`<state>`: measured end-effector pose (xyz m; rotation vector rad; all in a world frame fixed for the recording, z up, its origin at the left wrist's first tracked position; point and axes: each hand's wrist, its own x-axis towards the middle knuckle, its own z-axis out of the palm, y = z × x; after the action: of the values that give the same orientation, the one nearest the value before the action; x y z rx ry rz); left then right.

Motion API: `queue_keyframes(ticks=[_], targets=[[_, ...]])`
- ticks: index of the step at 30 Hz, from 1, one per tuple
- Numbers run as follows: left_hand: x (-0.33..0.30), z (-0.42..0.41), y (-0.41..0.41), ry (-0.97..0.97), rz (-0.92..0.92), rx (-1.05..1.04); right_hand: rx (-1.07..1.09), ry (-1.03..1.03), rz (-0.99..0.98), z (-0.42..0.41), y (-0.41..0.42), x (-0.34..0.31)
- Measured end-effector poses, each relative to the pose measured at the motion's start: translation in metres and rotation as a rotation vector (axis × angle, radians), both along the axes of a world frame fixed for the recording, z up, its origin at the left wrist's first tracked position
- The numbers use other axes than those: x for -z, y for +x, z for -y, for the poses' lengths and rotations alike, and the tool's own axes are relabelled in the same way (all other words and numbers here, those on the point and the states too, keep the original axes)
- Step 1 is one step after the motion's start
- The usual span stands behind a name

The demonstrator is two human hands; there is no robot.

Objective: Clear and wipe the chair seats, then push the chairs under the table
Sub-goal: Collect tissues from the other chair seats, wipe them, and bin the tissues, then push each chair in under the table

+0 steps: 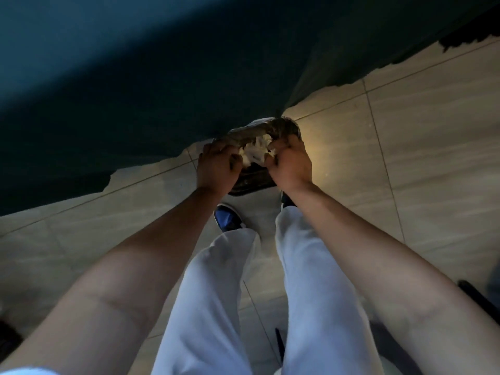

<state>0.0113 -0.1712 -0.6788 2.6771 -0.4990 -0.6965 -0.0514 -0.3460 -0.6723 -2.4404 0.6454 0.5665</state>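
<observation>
Both bare forearms fill the lower frame, stretched forward and down over white trousers [205, 293] and a blue shoe [226, 217] planted on the pale tiled floor [419, 158]. A large dark wall or panel [135, 77] takes up the upper left, too dim to identify. No chair seat or table can be made out with certainty; a dark bar at the lower right edge may belong to a chair, but that cannot be told.

Beyond the feet stands a small dark waste bin [251, 181] lined with a thin plastic bag [270, 127]. The left hand [216, 169] and right hand [290, 163] each grip the bag's rim on opposite sides, fingers curled tightly round the plastic. Held apart like this, they seem to keep the mouth spread around the crumpled white paper [255, 151] lying between them, probably litter cleared from the seats.

Judged from this, the clearing step is under way, with wiping and pushing the chairs in not yet done.
</observation>
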Motion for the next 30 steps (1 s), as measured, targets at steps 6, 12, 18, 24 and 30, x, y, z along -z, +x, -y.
queue_keyframes(ticks=[6, 12, 18, 24, 30], targets=[[-0.100, -0.018, -0.009, -0.254, 0.217, 0.039, 0.070, 0.068, 0.182, -0.006, -0.015, -0.099], [-0.217, -0.043, -0.024, -0.207, 0.245, 0.003, -0.029, 0.092, 0.387, 0.001, -0.036, -0.223], [-0.329, -0.061, -0.011, -0.305, 0.442, -0.041, -0.125, -0.007, 0.669, 0.013, -0.010, -0.335], [-0.427, -0.055, 0.031, -0.312, 0.602, 0.002, -0.180, -0.147, 0.820, 0.022, 0.023, -0.419], [-0.507, -0.055, 0.064, -0.370, 0.747, 0.007, -0.244, -0.277, 0.928, 0.014, 0.051, -0.503]])
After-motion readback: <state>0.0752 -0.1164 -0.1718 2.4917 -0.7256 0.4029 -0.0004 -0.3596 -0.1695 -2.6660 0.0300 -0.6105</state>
